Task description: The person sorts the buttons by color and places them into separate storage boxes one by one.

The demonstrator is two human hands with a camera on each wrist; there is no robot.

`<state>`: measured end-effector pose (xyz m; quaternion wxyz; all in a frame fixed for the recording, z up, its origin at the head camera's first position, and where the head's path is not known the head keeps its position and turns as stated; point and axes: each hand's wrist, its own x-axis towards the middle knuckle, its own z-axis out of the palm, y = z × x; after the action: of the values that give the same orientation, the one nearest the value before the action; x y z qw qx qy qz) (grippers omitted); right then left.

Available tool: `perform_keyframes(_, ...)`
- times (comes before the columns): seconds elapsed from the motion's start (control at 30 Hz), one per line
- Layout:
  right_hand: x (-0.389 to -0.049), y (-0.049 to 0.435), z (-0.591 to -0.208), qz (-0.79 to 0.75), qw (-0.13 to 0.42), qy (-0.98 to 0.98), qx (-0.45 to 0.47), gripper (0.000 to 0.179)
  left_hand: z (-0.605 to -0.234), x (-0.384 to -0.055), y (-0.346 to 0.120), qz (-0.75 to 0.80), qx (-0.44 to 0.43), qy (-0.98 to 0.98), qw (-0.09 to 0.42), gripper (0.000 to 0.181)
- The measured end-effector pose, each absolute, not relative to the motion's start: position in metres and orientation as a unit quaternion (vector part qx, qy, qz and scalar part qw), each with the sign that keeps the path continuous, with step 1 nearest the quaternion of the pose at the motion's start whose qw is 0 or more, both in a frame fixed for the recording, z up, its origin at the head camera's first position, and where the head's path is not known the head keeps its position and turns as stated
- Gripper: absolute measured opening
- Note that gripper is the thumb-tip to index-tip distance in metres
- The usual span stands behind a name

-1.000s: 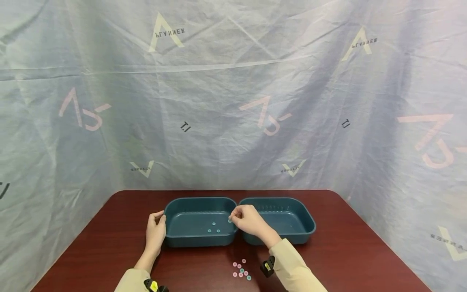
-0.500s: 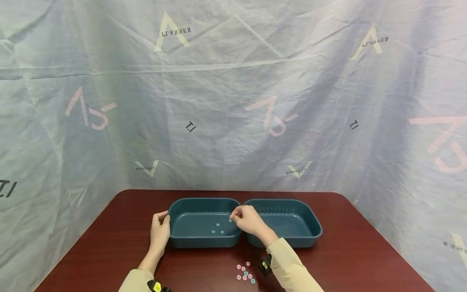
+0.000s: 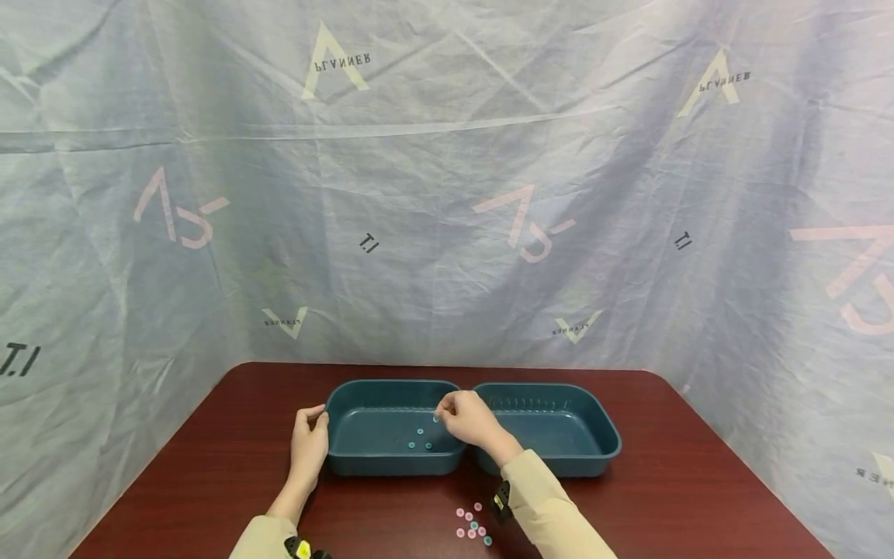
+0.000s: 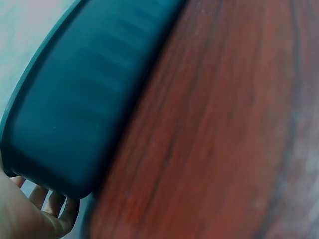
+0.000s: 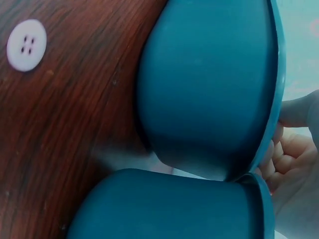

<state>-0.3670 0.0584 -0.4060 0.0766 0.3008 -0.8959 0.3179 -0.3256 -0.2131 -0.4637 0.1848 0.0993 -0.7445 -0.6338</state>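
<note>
My right hand is above the right end of the left teal plastic tray, pinching a small light-blue button between thumb and fingertips. In the right wrist view this hand is partly hidden behind the tray rim. My left hand holds the left end of the same tray, with curled fingers round its end in the left wrist view. Several blue buttons lie on the tray floor. On the table in front, several pink buttons lie in a loose cluster with a few blue buttons.
A second teal tray stands close against the first, on its right. Both rest on the dark red wooden table. Behind it hangs a pale printed cloth. A pale button shows on the wood in the right wrist view.
The head view has shifted slightly, so the trays and buttons sit further right. My right hand has moved a little left over the tray, still pinching the button. The left hand keeps its place.
</note>
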Motion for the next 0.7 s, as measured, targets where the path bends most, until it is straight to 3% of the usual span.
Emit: perform_keyframes(0.7, -0.3719, 0.0545, -0.4087, 0.292, 0.089, -0.905, 0.296, 0.011, -0.4635, -0.3243, -0.2141, -0.633, 0.098, -0.747, 0.177, 0.036)
